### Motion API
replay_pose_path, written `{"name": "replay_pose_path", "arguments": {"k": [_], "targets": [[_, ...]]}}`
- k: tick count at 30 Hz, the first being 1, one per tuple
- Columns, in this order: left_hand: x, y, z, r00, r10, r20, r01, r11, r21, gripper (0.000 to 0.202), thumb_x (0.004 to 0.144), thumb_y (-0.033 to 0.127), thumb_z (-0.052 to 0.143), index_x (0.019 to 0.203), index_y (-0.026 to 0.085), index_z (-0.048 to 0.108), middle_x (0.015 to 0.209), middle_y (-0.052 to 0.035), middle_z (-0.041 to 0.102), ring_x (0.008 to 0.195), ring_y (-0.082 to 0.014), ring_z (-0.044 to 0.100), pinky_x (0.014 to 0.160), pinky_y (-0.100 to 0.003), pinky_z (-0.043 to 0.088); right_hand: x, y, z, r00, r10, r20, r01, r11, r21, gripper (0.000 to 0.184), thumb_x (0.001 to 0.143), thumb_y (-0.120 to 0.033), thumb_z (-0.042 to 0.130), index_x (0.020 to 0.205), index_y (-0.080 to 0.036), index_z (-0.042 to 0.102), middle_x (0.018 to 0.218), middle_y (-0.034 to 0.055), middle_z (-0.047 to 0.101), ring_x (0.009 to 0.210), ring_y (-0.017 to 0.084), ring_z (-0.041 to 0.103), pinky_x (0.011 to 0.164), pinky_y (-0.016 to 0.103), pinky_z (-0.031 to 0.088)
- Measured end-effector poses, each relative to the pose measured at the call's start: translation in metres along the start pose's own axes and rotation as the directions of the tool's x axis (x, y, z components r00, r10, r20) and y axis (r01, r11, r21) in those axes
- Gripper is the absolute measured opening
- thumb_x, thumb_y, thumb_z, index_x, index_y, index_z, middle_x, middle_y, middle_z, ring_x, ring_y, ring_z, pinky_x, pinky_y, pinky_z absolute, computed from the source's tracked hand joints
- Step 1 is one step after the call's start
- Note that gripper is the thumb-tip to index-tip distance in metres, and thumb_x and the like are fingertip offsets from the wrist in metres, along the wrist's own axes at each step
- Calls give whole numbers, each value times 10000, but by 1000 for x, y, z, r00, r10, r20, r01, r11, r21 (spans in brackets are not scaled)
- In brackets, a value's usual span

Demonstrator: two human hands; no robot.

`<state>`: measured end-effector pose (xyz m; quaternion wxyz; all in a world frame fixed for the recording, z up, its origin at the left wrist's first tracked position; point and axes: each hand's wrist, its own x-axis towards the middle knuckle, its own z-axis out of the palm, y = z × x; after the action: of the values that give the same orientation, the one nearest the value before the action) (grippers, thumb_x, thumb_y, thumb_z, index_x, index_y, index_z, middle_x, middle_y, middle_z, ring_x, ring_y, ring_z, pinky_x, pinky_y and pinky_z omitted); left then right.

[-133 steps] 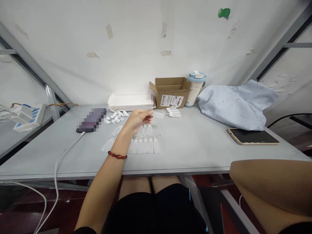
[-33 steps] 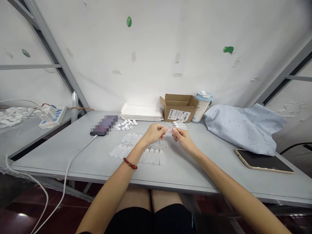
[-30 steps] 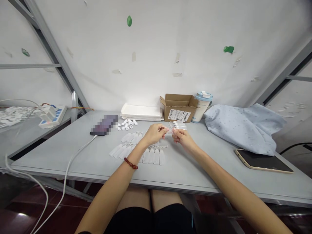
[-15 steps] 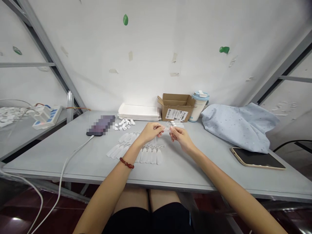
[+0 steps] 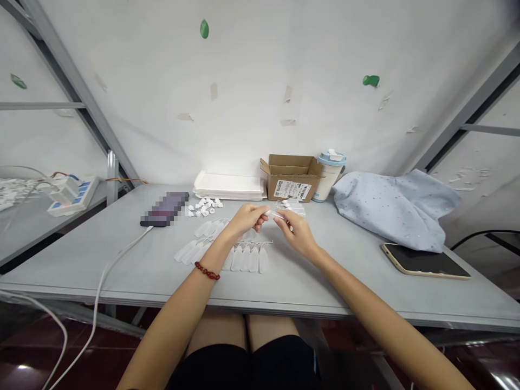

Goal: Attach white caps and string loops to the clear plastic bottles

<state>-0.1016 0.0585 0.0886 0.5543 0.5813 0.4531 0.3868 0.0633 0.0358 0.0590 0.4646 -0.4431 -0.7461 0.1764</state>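
Note:
My left hand (image 5: pixel 246 219) and my right hand (image 5: pixel 296 234) meet above the middle of the table, fingertips pinching a small clear plastic tag (image 5: pixel 277 215) between them. Its exact shape is hard to make out. A red bead bracelet (image 5: pixel 207 271) circles my left wrist. Below my hands lies a row of frosted white plastic tags (image 5: pixel 246 260) joined by thin strings, with more tags (image 5: pixel 194 248) to the left. Loose white plastic pieces (image 5: pixel 203 206) form a small heap beyond my left hand. A small bunch of clear tags (image 5: pixel 293 208) sits just past my right fingers.
On the grey table (image 5: pixel 325 281) stand a stack of white trays (image 5: pixel 227 187), a cardboard box (image 5: pixel 290 184) and a lidded cup (image 5: pixel 328 176). A pale blue cloth (image 5: pixel 392 211), a tablet (image 5: pixel 424 261), a blurred phone (image 5: pixel 164 209) with white cable (image 5: pixel 117 257) also lie there.
My right hand has come into view since the earliest frame, and both hands now pinch the clear tag together. The view has shifted slightly, and the hands have drawn closer over the last second.

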Motion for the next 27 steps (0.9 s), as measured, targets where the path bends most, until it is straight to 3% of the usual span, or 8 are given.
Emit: {"name": "replay_pose_path", "arguments": {"k": [3, 7, 13, 19, 27], "targets": [[-1, 1, 0, 1000, 2, 23, -2, 1000, 5, 349, 764, 413, 587, 559, 137, 524, 502, 39, 424, 425, -55, 365, 454, -233, 364, -1, 4, 3, 997, -76, 5, 76, 993, -91, 353, 904, -442, 375, 910, -179, 610, 721, 57, 577, 649, 169, 483, 661, 298, 387], [-2, 1, 0, 996, 41, 83, -41, 999, 6, 373, 745, 433, 607, 541, 137, 507, 537, 25, 458, 465, -60, 384, 493, -239, 380, -2, 4, 2, 997, -74, -17, 72, 993, -99, 333, 912, -408, 361, 914, -174, 598, 721, 55, 578, 630, 164, 474, 652, 293, 378], [-2, 0, -2, 980, 149, 136, -165, 980, 116, 425, 755, 513, 580, 545, 150, 517, 487, -3, 479, 671, -159, 564, 639, -271, 433, -1, -3, -2, 999, 43, -29, -42, 999, 21, 321, 896, -418, 389, 760, -187, 565, 654, 11, 514, 592, 137, 420, 601, 267, 339], [-2, -2, -4, 957, 246, 154, -282, 914, 291, 386, 788, 486, 524, 603, 148, 544, 572, -15, 559, 586, -131, 523, 647, -271, 426, 0, 0, -1, 983, 183, 1, -181, 967, 181, 382, 859, -498, 421, 635, -193, 466, 587, -18, 382, 557, 121, 346, 525, 248, 298], [-1, 0, -5, 978, 174, 119, -200, 942, 270, 343, 758, 451, 574, 624, 136, 569, 642, -19, 593, 587, -119, 559, 618, -248, 439, 0, 1, 0, 990, 144, -6, -141, 980, 138, 370, 877, -445, 416, 630, -179, 486, 585, -21, 379, 551, 110, 329, 531, 252, 279]]}}
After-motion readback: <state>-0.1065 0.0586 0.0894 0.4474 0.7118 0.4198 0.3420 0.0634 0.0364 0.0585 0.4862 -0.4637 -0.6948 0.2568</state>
